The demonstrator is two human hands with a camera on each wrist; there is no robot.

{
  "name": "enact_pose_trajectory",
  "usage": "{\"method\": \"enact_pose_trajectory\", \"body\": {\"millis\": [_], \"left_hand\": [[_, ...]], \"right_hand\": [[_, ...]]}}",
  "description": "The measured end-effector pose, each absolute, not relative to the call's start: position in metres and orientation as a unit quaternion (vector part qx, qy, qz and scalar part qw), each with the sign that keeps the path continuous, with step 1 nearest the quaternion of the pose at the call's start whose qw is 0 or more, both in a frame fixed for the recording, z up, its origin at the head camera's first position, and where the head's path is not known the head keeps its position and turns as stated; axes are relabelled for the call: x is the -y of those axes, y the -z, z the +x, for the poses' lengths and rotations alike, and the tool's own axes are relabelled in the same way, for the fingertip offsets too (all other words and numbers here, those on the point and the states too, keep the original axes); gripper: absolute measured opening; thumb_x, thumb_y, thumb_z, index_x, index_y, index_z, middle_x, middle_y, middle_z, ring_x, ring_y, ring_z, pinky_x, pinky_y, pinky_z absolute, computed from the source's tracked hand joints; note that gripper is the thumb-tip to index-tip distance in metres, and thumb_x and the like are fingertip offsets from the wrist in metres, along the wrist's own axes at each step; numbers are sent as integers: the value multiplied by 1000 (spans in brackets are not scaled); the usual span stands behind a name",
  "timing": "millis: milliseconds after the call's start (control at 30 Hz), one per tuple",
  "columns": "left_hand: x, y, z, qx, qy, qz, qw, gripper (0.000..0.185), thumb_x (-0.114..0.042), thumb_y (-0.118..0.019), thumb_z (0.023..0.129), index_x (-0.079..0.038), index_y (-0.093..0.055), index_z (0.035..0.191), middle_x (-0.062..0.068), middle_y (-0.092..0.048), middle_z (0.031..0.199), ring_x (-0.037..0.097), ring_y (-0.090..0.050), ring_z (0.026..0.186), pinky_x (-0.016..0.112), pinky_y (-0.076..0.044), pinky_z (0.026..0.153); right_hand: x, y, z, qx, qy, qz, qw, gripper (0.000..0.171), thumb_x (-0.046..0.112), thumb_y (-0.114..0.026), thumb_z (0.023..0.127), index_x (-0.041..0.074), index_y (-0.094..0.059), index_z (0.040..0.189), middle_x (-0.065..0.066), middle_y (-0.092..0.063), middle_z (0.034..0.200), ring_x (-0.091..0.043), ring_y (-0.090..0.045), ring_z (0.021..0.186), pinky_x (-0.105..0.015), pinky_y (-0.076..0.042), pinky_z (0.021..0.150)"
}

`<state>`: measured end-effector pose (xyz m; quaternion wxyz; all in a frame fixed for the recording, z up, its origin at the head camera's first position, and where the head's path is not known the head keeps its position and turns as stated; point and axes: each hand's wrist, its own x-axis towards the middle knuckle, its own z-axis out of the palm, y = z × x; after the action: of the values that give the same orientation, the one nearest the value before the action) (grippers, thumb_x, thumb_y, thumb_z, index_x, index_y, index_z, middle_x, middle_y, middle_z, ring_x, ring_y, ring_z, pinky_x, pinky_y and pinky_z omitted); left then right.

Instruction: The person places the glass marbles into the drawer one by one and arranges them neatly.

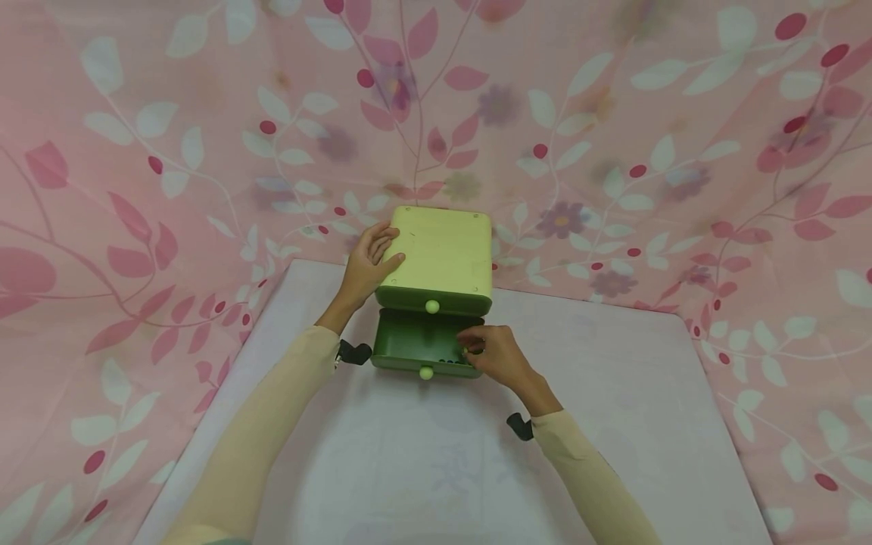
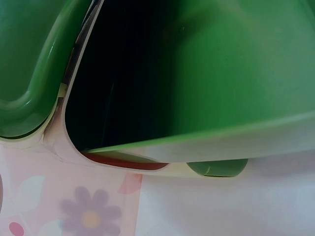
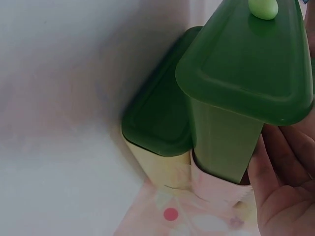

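Note:
A small drawer cabinet (image 1: 441, 250) with a pale yellow-green top stands at the table's back edge. Its upper drawer (image 1: 409, 300) is closed; the green lower drawer (image 1: 415, 333) is pulled out. My left hand (image 1: 368, 261) rests on the cabinet's left side, thumb over the top. Over the right end of the pulled-out drawer is my right hand (image 1: 500, 356), its fingertips pinching a small yellowish thing (image 1: 466, 351), too small to identify. Several tiny dark bits (image 1: 451, 362) lie in the drawer near its front. In the right wrist view, fingers (image 3: 266, 172) show beside the drawer.
Light green round knobs (image 1: 426, 373) stick out from the drawer fronts. A white cloth (image 1: 409, 462) covers the table, and a pink floral curtain (image 1: 579, 98) hangs behind and at both sides. Black wrist mounts (image 1: 520, 426) project from both sleeves.

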<state>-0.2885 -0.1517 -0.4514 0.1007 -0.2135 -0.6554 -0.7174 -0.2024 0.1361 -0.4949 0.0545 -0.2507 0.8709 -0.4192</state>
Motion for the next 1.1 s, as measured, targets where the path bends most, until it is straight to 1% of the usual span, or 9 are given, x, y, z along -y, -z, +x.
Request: {"method": "enact_pose_trajectory", "body": {"millis": [367, 1100], "left_hand": [[152, 451, -288, 657, 717, -212, 99, 70, 7, -64, 87, 9, -28, 147, 29, -40, 140, 35, -34, 138, 37, -25, 119], [152, 453, -289, 650, 723, -213, 98, 69, 7, -64, 88, 7, -30, 147, 29, -40, 140, 34, -35, 138, 35, -26, 119]], "right_hand": [[-136, 493, -204, -880, 395, -258, 65, 33, -7, -75, 80, -2, -70, 112, -14, -72, 103, -22, -70, 86, -26, -60, 73], [-135, 494, -206, -883, 380, -267, 70, 33, -7, -74, 80, -1, -71, 112, -13, -72, 103, -20, -70, 85, -24, -59, 72]]}}
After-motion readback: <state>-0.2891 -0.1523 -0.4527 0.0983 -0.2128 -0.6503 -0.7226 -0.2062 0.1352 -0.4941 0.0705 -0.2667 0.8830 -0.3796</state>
